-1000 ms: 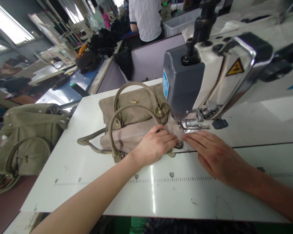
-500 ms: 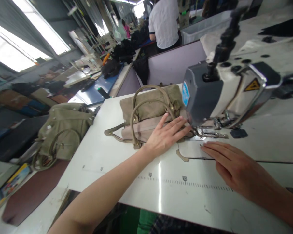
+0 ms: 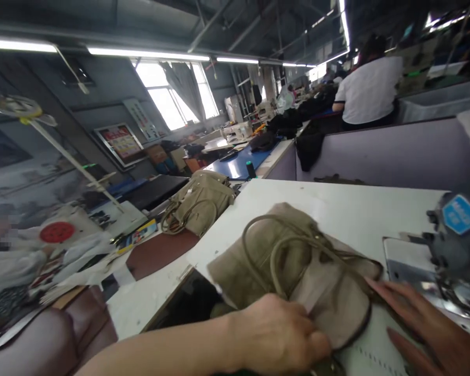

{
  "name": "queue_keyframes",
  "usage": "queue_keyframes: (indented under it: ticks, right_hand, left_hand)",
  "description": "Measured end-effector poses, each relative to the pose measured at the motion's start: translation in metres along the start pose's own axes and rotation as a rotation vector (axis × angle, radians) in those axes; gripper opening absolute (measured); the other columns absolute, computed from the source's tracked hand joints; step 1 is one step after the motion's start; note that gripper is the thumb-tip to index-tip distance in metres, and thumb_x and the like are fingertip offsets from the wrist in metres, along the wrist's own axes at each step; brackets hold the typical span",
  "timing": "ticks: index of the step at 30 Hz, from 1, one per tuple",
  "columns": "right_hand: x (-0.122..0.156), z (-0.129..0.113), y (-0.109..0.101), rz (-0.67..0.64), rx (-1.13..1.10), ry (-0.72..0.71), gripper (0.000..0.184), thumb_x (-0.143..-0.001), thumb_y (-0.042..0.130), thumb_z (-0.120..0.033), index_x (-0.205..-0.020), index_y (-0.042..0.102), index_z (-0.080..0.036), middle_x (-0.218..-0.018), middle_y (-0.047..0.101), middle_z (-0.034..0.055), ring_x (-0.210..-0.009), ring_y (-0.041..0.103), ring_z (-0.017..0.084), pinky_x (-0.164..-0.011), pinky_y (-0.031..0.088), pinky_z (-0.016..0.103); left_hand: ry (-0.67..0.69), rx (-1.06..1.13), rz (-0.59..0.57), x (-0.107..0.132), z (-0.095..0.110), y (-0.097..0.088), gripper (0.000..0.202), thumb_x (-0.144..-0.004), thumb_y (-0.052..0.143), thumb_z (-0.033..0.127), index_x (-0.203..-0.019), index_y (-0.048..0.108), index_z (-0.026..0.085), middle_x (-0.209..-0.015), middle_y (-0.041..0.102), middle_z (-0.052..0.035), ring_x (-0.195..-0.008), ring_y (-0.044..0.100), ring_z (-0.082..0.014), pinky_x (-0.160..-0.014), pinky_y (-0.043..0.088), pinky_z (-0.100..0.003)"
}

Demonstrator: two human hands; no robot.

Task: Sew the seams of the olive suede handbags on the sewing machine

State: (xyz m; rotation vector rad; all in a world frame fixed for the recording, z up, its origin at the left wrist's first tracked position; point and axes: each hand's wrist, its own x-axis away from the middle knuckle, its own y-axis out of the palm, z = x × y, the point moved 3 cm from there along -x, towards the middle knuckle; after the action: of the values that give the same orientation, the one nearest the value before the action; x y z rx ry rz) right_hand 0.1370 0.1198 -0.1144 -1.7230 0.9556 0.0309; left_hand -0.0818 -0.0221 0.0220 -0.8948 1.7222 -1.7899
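Note:
A khaki suede handbag (image 3: 258,256) with two looped handles lies on the white sewing table (image 3: 337,203), hanging partly over its near left edge. My left hand (image 3: 282,334) is closed on the bag's near edge, gripping the fabric. My right hand (image 3: 426,329) lies with its fingers stretched out flat against the bag's right end. The sewing machine head (image 3: 458,230) with a blue label stands at the far right, away from the bag.
A second khaki bag (image 3: 199,203) rests on a surface to the left of the table. A brown upholstered seat (image 3: 43,339) and papers fill the lower left. A person in a white shirt (image 3: 370,89) sits with their back turned beyond a lilac partition (image 3: 384,151).
The bag has been pulled from under the machine toward the near left edge of the table. My left hand went from lying flat on it to gripping it. The view swung up and left.

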Motion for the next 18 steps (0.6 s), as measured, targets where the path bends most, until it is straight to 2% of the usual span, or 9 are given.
queue_keyframes:
  ticks: [2, 3, 5, 7, 9, 12, 14, 16, 18]
  right_hand:
    - [-0.029, -0.009, 0.014, -0.059, -0.011, -0.067, 0.062, -0.086, 0.049, -0.048, -0.143, 0.039, -0.025, -0.142, 0.046, 0.0086, -0.127, 0.043, 0.038, -0.102, 0.040, 0.059]
    - [-0.042, -0.012, 0.018, -0.067, -0.041, -0.035, 0.057, -0.088, 0.046, -0.049, -0.139, 0.044, -0.023, -0.139, 0.049, 0.0097, -0.128, 0.044, 0.037, -0.104, 0.037, 0.060]
    - [-0.057, -0.015, 0.020, -0.074, -0.137, 0.059, 0.050, -0.091, 0.039, -0.049, -0.132, 0.052, -0.022, -0.133, 0.055, 0.0103, -0.124, 0.049, 0.033, -0.103, 0.039, 0.057]
    - [-0.054, -0.017, 0.014, -0.072, -0.201, 0.169, 0.048, -0.093, 0.036, -0.048, -0.129, 0.053, -0.022, -0.130, 0.057, 0.0108, -0.120, 0.053, 0.031, -0.101, 0.043, 0.052]
    - [-0.034, -0.020, 0.001, -0.052, -0.207, 0.236, 0.046, -0.093, 0.036, -0.047, -0.130, 0.052, -0.023, -0.130, 0.057, 0.0120, -0.117, 0.055, 0.031, -0.099, 0.046, 0.049]
    - [0.012, -0.027, -0.024, -0.013, -0.141, 0.250, 0.044, -0.092, 0.041, -0.045, -0.132, 0.049, -0.026, -0.131, 0.057, 0.0106, -0.116, 0.056, 0.032, -0.095, 0.049, 0.050]
    - [0.037, -0.036, -0.036, 0.005, -0.086, 0.230, 0.044, -0.092, 0.044, -0.042, -0.133, 0.048, -0.030, -0.131, 0.057, 0.0081, -0.115, 0.057, 0.032, -0.091, 0.052, 0.052]
    - [0.047, -0.048, -0.040, 0.007, -0.054, 0.205, 0.041, -0.091, 0.045, -0.038, -0.132, 0.050, -0.031, -0.131, 0.057, 0.0068, -0.114, 0.058, 0.031, -0.090, 0.053, 0.052]
    - [0.043, -0.062, -0.037, -0.010, -0.059, 0.190, 0.038, -0.092, 0.045, -0.034, -0.129, 0.055, -0.029, -0.132, 0.056, 0.0072, -0.117, 0.055, 0.030, -0.093, 0.051, 0.051]
  left_hand:
    - [-0.038, -0.023, 0.026, -0.010, -0.012, -0.014, 0.007, -0.092, 0.047, 0.025, -0.091, 0.051, 0.019, -0.084, 0.062, -0.0020, -0.078, 0.056, -0.0169, -0.052, 0.040, -0.028]
    - [-0.078, -0.019, 0.049, -0.019, -0.026, -0.018, 0.006, -0.091, 0.048, 0.023, -0.093, 0.051, 0.019, -0.087, 0.062, -0.0023, -0.082, 0.057, -0.0182, -0.056, 0.043, -0.029]
    - [-0.204, 0.042, 0.094, -0.045, -0.065, -0.020, 0.008, -0.088, 0.050, 0.021, -0.096, 0.053, 0.020, -0.091, 0.062, -0.0034, -0.090, 0.057, -0.0204, -0.067, 0.047, -0.030]
    - [-0.356, 0.125, 0.124, -0.070, -0.100, -0.018, 0.012, -0.086, 0.053, 0.021, -0.098, 0.053, 0.019, -0.094, 0.061, -0.0057, -0.095, 0.057, -0.0218, -0.078, 0.048, -0.032]
    - [-0.459, 0.170, 0.161, -0.087, -0.116, -0.020, 0.027, -0.082, 0.058, 0.023, -0.108, 0.050, 0.017, -0.105, 0.058, -0.0105, -0.104, 0.055, -0.0247, -0.086, 0.048, -0.036]
    - [-0.454, 0.214, 0.300, -0.084, -0.104, -0.039, 0.055, -0.075, 0.064, 0.022, -0.125, 0.041, 0.019, -0.124, 0.048, -0.0141, -0.119, 0.045, -0.0296, -0.096, 0.043, -0.044]
    - [-0.402, 0.257, 0.353, -0.069, -0.091, -0.048, 0.045, -0.079, 0.058, 0.023, -0.122, 0.045, 0.023, -0.120, 0.052, -0.0095, -0.115, 0.049, -0.0275, -0.095, 0.043, -0.042]
    - [-0.428, 0.275, 0.254, -0.056, -0.087, -0.040, 0.027, -0.084, 0.055, 0.032, -0.109, 0.052, 0.022, -0.105, 0.058, -0.0062, -0.101, 0.056, -0.0252, -0.088, 0.046, -0.040]
    - [-0.482, 0.261, 0.115, -0.053, -0.090, -0.017, 0.035, -0.081, 0.062, 0.047, -0.103, 0.054, 0.022, -0.103, 0.059, -0.0061, -0.098, 0.057, -0.0267, -0.085, 0.047, -0.042]
